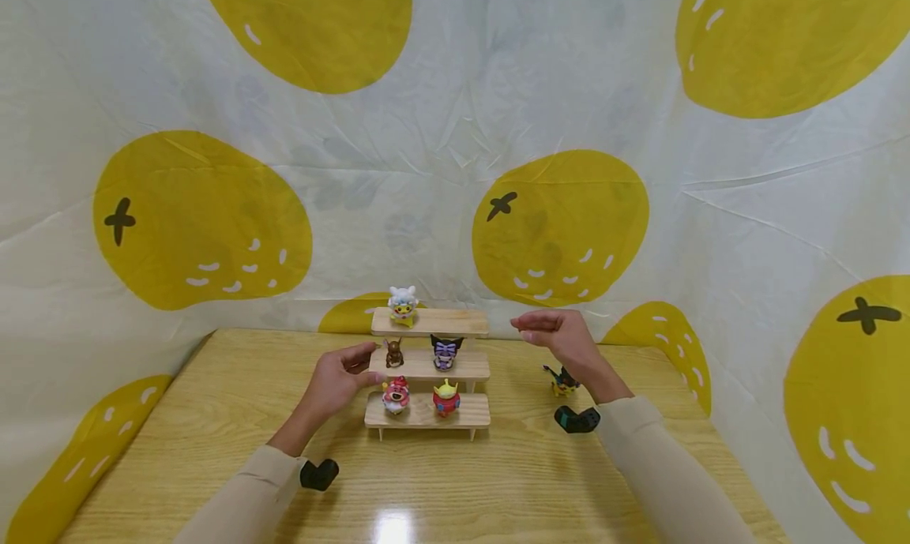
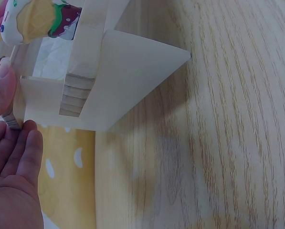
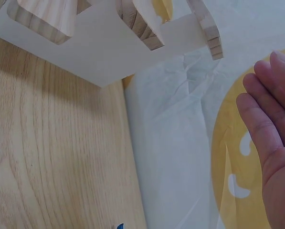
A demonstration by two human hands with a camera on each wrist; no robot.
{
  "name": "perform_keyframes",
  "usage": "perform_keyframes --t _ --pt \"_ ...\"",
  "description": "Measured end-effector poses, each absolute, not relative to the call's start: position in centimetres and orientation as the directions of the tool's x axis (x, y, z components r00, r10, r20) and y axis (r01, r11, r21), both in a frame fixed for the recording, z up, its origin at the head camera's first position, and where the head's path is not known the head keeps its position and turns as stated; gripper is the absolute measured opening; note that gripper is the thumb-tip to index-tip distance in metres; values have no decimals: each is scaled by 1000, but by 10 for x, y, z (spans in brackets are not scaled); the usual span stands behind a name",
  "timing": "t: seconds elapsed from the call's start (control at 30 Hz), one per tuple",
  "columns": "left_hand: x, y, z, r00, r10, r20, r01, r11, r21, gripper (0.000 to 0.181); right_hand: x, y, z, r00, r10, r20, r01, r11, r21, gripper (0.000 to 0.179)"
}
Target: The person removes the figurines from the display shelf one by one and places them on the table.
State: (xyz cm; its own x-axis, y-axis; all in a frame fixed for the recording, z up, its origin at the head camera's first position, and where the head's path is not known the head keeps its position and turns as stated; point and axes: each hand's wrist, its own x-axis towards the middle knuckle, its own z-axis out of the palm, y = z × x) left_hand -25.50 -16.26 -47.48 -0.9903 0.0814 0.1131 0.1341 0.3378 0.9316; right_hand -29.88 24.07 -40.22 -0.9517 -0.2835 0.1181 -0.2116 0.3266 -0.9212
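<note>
Pinching the wooden stand [image 1: 471, 362] by its middle shelf's left end with my left hand [image 1: 337, 382], near the table's [image 1: 519, 473] back edge; my right hand's [image 1: 569, 343] fingers, pressed together, hang beside its top-right corner.

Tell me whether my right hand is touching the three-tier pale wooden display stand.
Apart. The head view shows white fabric between your right hand and the stand; the right wrist view shows this gap too.

Pale cloth [image 1: 426, 125] with big yellow fruit shapes [image 1: 562, 224] – it hangs behind a wood-grain table [image 1: 512, 481]
</note>
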Motion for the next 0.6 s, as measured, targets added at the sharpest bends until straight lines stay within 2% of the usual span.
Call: perform_keyframes --t 0.6 --pt "-254 -163 -477 -988 91 123 148 348 926 60 -304 227 -395 -943 -301 142 -234 298 -925 29"
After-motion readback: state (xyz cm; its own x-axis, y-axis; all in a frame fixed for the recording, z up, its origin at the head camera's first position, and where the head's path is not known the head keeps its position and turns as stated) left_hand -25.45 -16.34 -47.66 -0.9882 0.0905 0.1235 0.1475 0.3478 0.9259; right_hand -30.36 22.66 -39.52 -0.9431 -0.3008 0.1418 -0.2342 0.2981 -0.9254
